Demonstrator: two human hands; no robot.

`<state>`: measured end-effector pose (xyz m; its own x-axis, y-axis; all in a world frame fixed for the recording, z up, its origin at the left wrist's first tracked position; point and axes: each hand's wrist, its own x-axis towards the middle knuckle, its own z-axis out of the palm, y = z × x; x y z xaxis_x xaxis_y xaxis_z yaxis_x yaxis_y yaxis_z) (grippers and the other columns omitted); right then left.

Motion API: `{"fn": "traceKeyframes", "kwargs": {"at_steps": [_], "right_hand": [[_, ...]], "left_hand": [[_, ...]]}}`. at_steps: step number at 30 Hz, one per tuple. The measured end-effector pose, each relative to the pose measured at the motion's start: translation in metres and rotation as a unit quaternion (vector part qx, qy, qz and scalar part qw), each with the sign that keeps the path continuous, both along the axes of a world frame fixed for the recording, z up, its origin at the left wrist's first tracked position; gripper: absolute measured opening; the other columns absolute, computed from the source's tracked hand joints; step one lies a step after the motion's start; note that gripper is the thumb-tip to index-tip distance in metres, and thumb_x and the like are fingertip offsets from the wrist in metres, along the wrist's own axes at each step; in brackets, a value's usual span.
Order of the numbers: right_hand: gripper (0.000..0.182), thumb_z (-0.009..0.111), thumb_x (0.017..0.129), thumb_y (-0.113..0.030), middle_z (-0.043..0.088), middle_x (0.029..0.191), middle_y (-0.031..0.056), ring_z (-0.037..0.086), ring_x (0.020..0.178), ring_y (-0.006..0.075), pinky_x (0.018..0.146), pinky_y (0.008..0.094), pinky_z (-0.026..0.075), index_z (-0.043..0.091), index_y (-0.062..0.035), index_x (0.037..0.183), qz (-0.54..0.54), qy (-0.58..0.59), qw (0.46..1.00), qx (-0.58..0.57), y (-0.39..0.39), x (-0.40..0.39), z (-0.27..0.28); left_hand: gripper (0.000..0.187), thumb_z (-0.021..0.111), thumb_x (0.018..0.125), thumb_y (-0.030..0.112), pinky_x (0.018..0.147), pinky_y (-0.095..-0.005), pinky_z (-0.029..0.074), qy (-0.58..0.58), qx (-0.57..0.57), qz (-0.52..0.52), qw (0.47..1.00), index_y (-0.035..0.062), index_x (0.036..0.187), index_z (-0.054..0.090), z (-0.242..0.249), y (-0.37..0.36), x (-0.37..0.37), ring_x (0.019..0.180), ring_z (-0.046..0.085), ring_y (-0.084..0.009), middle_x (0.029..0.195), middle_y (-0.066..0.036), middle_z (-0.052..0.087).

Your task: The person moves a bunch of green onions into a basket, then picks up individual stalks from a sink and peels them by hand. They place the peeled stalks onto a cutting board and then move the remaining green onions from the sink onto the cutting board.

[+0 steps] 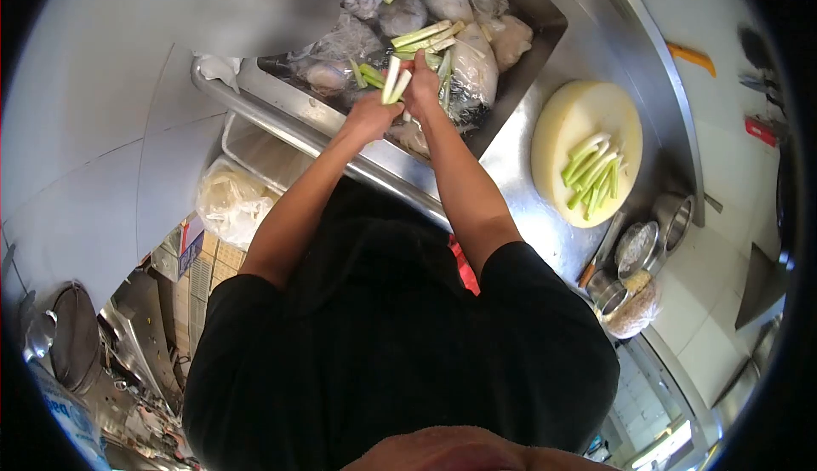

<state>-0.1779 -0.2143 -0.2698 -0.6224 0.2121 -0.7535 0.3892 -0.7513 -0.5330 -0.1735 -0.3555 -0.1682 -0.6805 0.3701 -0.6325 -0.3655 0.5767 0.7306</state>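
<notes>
Over the sink basin [557, 33], my left hand [372, 119] grips pale green stalk pieces [395, 81] that point upward. Close beside it on the right is my right hand [420, 88], raised with its palm toward the stalks; whether it holds anything is hidden. Beneath both hands, the basin holds several plastic-wrapped pale lumps that look like poultry [473, 64], in water. More cut stalks [428, 37] lie on top of them. A round cutting board [553, 122] on the metal counter right of the basin bears a pile of cut stalks [593, 173].
A knife [602, 250], metal bowls [674, 220] and a bag [637, 311] stand at the counter's right end. A rounded metal rail [298, 135] runs along the front edge. Below it hangs a plastic bag [231, 200]. A blurred grey object [264, 9] covers the upper left.
</notes>
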Motion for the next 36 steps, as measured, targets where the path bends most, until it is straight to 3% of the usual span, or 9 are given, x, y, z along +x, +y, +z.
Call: {"fn": "traceKeyframes", "kwargs": {"at_steps": [2, 7, 11, 14, 22, 26, 31, 34, 36], "right_hand": [[0.037, 0.053, 0.094, -0.037, 0.068, 0.091, 0.0187, 0.067, 0.084, 0.0302, 0.076, 0.042, 0.052, 0.065, -0.002, 0.099, 0.257, 0.107, 0.829, 0.485, 0.004, 0.002, -0.046], [0.027, 0.061, 0.089, -0.023, 0.068, 0.097, 0.0198, 0.065, 0.089, 0.0327, 0.081, 0.0398, 0.05, 0.069, -0.0062, 0.109, 0.489, 0.044, 0.623, 0.609, -0.001, 0.017, -0.016], [0.026, 0.057, 0.095, -0.024, 0.067, 0.078, 0.0078, 0.061, 0.069, 0.0162, 0.068, 0.0297, 0.049, 0.07, -0.0041, 0.105, 0.321, 0.154, 0.839, 0.41, 0.011, 0.029, -0.009], [0.023, 0.057, 0.095, -0.023, 0.067, 0.078, 0.0035, 0.059, 0.064, 0.0111, 0.06, 0.0265, 0.048, 0.07, -0.0058, 0.103, 0.313, 0.093, 0.906, 0.27, 0.021, 0.041, 0.042], [0.027, 0.052, 0.098, -0.023, 0.068, 0.079, 0.0045, 0.056, 0.061, 0.0106, 0.057, 0.0271, 0.049, 0.066, -0.0009, 0.091, 0.196, 0.137, 0.887, 0.395, 0.044, 0.057, 0.079], [0.018, 0.052, 0.096, -0.015, 0.051, 0.067, 0.0028, 0.048, 0.057, 0.0143, 0.056, 0.0314, 0.046, 0.059, 0.0008, 0.094, -0.017, 0.115, 0.983, 0.143, 0.051, 0.052, 0.08], [0.011, 0.051, 0.093, -0.012, 0.038, 0.063, -0.0006, 0.034, 0.052, 0.0114, 0.051, 0.0285, 0.033, 0.054, -0.0025, 0.098, -0.159, 0.09, 0.982, 0.054, 0.068, 0.053, 0.08], [0.019, 0.054, 0.092, -0.014, 0.051, 0.068, 0.0028, 0.049, 0.056, 0.0155, 0.053, 0.0332, 0.043, 0.057, -0.0008, 0.106, -0.176, 0.086, 0.973, 0.121, 0.112, 0.076, 0.04], [0.032, 0.058, 0.092, -0.021, 0.06, 0.078, 0.0065, 0.06, 0.067, 0.0191, 0.058, 0.0354, 0.048, 0.057, 0.0001, 0.116, 0.173, -0.037, 0.902, 0.394, 0.126, 0.086, 0.04]], "left_hand": [[0.028, 0.065, 0.088, 0.027, 0.053, -0.0285, 0.05, -0.052, 0.061, 0.126, 0.989, -0.0007, 0.09, 0.062, 0.006, -0.034, -0.004, 0.055, 0.059, -0.0137, 0.069, -0.007, 0.061], [0.021, 0.067, 0.088, 0.022, 0.053, -0.0246, 0.05, -0.061, 0.121, 0.278, 0.951, 0.002, 0.085, 0.062, 0.01, -0.073, -0.028, 0.057, 0.056, -0.0109, 0.072, -0.003, 0.06], [0.021, 0.066, 0.089, 0.021, 0.056, -0.0259, 0.052, -0.046, 0.116, 0.239, 0.963, 0.0017, 0.098, 0.064, 0.006, -0.065, -0.036, 0.064, 0.061, -0.0113, 0.081, -0.004, 0.064], [0.024, 0.066, 0.089, 0.021, 0.056, -0.0256, 0.052, -0.049, 0.134, 0.196, 0.97, 0.0029, 0.105, 0.065, 0.002, -0.035, -0.036, 0.068, 0.064, -0.0119, 0.087, -0.005, 0.067], [0.026, 0.066, 0.086, 0.01, 0.055, -0.0267, 0.054, -0.072, 0.268, 0.205, 0.938, -0.0021, 0.109, 0.059, 0.001, 0.003, -0.026, 0.071, 0.066, -0.0156, 0.089, -0.009, 0.066], [0.019, 0.062, 0.09, 0.006, 0.064, -0.0301, 0.059, -0.039, 0.283, 0.253, 0.924, -0.0041, 0.106, 0.058, -0.008, -0.008, -0.016, 0.073, 0.067, -0.0188, 0.089, -0.011, 0.065], [0.014, 0.06, 0.09, 0.001, 0.07, -0.0312, 0.059, -0.007, 0.275, 0.272, 0.922, -0.0042, 0.103, 0.058, -0.003, -0.032, -0.013, 0.074, 0.067, -0.0193, 0.092, -0.013, 0.065], [0.013, 0.059, 0.09, 0.001, 0.07, -0.0315, 0.058, 0.049, 0.282, 0.331, 0.899, -0.0035, 0.102, 0.057, -0.005, -0.062, -0.021, 0.075, 0.067, -0.0197, 0.091, -0.013, 0.065], [0.015, 0.058, 0.091, 0.001, 0.071, -0.0298, 0.057, 0.045, 0.275, 0.33, 0.902, -0.0036, 0.105, 0.055, 0.008, -0.078, -0.025, 0.076, 0.067, -0.0204, 0.091, -0.012, 0.064]]}}
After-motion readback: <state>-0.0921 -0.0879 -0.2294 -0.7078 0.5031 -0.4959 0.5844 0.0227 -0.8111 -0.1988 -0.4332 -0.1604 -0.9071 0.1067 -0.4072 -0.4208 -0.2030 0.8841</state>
